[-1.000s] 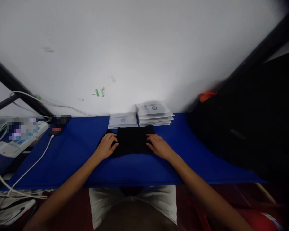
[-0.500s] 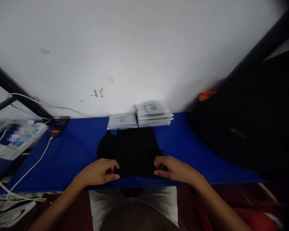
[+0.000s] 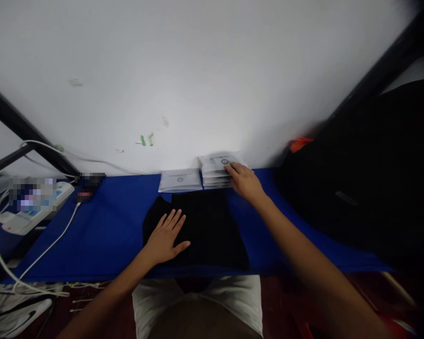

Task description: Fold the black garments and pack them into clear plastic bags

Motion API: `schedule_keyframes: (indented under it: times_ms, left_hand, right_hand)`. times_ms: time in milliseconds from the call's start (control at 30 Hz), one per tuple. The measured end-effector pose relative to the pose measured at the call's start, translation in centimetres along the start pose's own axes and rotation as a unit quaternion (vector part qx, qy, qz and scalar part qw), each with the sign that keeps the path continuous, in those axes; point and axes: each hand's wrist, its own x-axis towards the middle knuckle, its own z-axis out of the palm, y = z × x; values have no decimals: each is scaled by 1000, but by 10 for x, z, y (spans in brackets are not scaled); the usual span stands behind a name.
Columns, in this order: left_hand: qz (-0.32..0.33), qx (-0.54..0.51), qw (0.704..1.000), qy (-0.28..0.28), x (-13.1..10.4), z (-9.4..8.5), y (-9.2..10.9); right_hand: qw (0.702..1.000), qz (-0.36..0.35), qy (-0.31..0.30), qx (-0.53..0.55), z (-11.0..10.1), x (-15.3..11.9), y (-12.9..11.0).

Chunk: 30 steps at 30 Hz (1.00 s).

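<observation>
A folded black cloth lies on the blue table surface in front of me. Flat on its left part, with fingers spread, rests my left hand. My right hand reaches to the stack of white printed packets by the wall. Its fingertips touch the top packet, and whether they grip it I cannot tell. Beside the stack, to the left, lies another white packet, just behind the cloth.
On the left are a white power strip, cables and a dark device, partly pixelated. A large black item takes up the right side, with something orange behind it. A white wall stands behind the table.
My right hand has left the cloth's right edge and moved forward to the packet stack. My left hand has opened and moved onto the cloth, whose lower right part now lies spread wider.
</observation>
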Motion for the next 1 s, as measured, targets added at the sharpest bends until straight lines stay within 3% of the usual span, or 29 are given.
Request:
schedule_keyframes:
  times_ms: [133, 367, 500, 600, 700, 867, 933, 1000]
  left_hand:
    - [-1, 2, 1000, -2, -4, -1, 3]
    - [-8, 10, 1000, -4, -7, -2, 5]
    - [-9, 16, 1000, -3, -11, -2, 5]
    - [-4, 16, 1000, 10, -12, -1, 5]
    - [5, 11, 997, 76, -11, -6, 11]
    - [91, -13, 955, 282, -1, -28, 37]
    - [107, 5, 943, 314, 9, -35, 43]
    - [94, 24, 950, 296, 20, -37, 43]
  right_hand:
    - [999, -8, 4, -45, 9, 21, 12]
    - [996, 2, 10, -91, 7, 42, 11]
    - [995, -5, 43, -91, -4, 33, -5]
    - [994, -39, 63, -80, -14, 15, -35]
    - [994, -85, 54, -53, -19, -7, -71]
    - [993, -118, -3, -16, -5, -33, -114]
    - [992, -121, -23, -12, 2, -40, -123]
    - [991, -132, -38, -3, 6, -46, -128]
